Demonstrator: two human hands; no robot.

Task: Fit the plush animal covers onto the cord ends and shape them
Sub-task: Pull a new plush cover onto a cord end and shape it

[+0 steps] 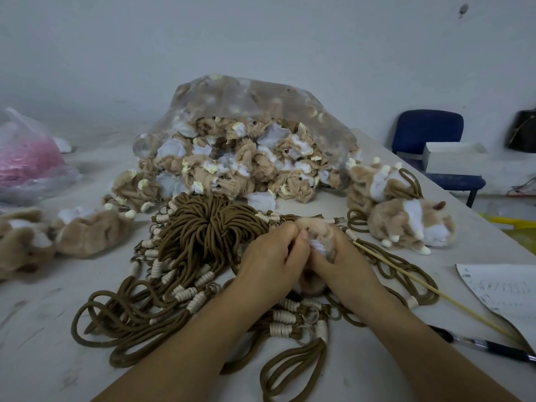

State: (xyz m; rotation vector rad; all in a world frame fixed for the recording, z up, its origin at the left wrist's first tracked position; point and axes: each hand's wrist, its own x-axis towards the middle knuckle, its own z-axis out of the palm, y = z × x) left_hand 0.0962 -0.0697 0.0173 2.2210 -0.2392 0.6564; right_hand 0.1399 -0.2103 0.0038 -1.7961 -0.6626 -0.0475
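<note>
Brown cord loops (319, 351) are lying nearest. Left hand (269, 256) and right hand (342, 265) are both pinching a tan plush cover (314, 230) above them, mid-table; bare tabletop (37, 329) is lying open near left, finished plush animals (406, 224) crowding the right edge.

A fuzzy tan-and-white pile-cloth plush cover (317, 236) sits above matt brown woven cords (203, 224) bound with ribbed cream wraps (280, 316) and shiny metal rings (311, 313). Behind is a clear, glossy plastic bag (261, 103). A bare wooden stick (420, 288), a paper sheet (504, 291) and a glossy plastic pen (493, 348) lie on the matt, scuffed counter (43, 314).
</note>
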